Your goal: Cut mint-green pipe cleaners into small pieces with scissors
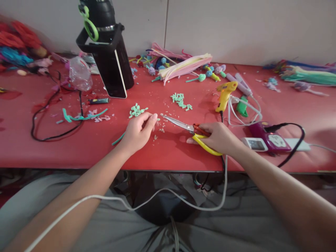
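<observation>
My left hand (140, 131) is closed in a pinch on a green pipe cleaner (118, 139). A tail of it sticks out behind the hand, and a short tip shows at my fingertips. Scissors (181, 124) with yellow and red handles are in my right hand (216, 136). Their blades look closed and point left, the tips just right of my left fingertips and apart from them. One pile of short green cut pieces (137, 110) lies just behind my left hand. Another pile of green pieces (181, 100) lies farther back, beyond the blades.
On the red table (162, 157) a black bottle (126, 63) stands behind a phone (110, 77). A yellow glue gun (226, 95) and purple power strip (273, 138) are on the right. Pipe cleaner bundles (186, 66) lie at the back. A white cable (162, 190) crosses my lap.
</observation>
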The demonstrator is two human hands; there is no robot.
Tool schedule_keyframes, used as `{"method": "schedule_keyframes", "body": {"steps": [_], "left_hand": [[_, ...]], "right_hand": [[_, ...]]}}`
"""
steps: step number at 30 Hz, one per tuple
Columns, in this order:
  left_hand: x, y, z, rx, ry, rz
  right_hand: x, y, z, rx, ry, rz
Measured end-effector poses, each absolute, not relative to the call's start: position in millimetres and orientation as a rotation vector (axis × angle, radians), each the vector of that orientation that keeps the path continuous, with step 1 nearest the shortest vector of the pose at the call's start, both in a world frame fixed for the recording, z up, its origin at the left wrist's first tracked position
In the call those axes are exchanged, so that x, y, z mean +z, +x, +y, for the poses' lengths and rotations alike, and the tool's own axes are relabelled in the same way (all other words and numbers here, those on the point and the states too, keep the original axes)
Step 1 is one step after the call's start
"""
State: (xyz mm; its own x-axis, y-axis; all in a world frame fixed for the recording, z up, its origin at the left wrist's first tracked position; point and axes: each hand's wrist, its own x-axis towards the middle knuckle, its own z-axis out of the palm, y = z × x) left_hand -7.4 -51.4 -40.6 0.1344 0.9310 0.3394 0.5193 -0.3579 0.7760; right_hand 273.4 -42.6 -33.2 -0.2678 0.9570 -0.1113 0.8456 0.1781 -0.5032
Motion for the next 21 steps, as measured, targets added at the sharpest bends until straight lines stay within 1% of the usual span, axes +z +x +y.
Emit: {"method": "schedule_keyframes", "body": {"steps": [4, 7, 8, 12, 14, 18, 21], "left_hand": [[-29.1, -13.8, -52.4, 1.173, 1.98, 1.455], [-15.5, -30.8, -47.9, 1.176, 2.061, 1.612], [-11.8, -38.2, -45.4, 1.144, 2.087, 1.678], [-5.0, -66.0, -34.8, 0.837, 2.163, 1.879], [-4.4, -75.5, -30.7, 0.775, 2.161, 1.919], [-0.2, -85.9, -23.9, 0.861, 2.148, 1.897], [5.3, -85.0, -17.1, 0.936, 2.108, 1.905]], "right_hand": [[-29.8, 270.8, -42.0, 0.689, -1.76, -2.266], [-26.7, 268.3, -42.3, 0.69, -1.773, -2.3], [-25.5, 267.8, -42.6, 0.679, -1.775, -2.315], [-17.1, 269.1, -46.3, 0.605, -1.822, -2.395], [-9.6, 272.1, -49.6, 0.562, -1.877, -2.445], [8.5, 280.2, -55.9, 0.492, -1.972, -2.605], [18.3, 284.2, -56.9, 0.397, -2.038, -2.622]]}}
